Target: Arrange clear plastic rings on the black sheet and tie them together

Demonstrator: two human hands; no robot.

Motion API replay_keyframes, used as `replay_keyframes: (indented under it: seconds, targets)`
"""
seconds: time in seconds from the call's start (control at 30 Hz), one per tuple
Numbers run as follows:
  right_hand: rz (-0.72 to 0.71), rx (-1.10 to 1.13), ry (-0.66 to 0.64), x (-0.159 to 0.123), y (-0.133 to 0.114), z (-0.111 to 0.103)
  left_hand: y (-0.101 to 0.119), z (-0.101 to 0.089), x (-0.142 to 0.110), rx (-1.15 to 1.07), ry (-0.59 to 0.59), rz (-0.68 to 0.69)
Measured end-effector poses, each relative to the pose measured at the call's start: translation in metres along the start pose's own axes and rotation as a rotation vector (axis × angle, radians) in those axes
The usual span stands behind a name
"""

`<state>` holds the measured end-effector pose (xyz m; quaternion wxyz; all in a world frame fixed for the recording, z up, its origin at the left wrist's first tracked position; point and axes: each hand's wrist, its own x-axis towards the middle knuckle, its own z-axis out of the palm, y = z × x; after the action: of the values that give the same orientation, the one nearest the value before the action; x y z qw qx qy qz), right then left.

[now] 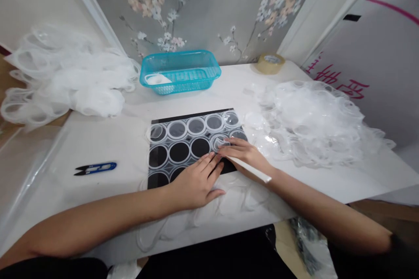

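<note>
A black sheet with rows of white-rimmed circles lies on the white table under a clear, ring-cut film. My left hand rests flat across its lower part, fingers stretched towards the right. Beside it, my right hand has its fingers closed around a thin white flat stick, whose far end slants back over the wrist. The tip of the stick is hidden by the fingers. A clear round piece lies at the right fingertips, over a circle in the second row.
Blue thread snips lie on the left. Behind the sheet stands a turquoise basket with a white piece inside. Heaps of translucent ringed film rise at left and right. A tape roll sits at the back right.
</note>
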<state>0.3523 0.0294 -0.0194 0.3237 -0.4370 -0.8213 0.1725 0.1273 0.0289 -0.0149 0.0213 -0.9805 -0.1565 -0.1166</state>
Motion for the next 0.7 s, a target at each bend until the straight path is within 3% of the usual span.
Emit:
replay_keyframes:
  seconds: [0.07,0.13,0.23,0.47,0.7]
  targets:
    - [0.032,-0.053,0.074,0.009,0.015,-0.019,0.000,0.001,-0.002,-0.009,-0.001,0.011]
    - [0.150,-0.115,0.267,0.015,0.026,-0.039,0.000,0.000,-0.005,-0.003,0.011,0.008]
    - [0.286,-0.162,0.467,0.006,0.026,-0.051,0.000,-0.004,-0.003,0.018,0.017,-0.017]
    - [0.402,0.079,0.292,-0.030,-0.001,-0.013,0.008,-0.011,0.033,0.016,-0.003,0.011]
    - [0.436,0.127,0.270,-0.023,0.006,-0.014,0.012,0.007,0.050,0.048,-0.122,-0.009]
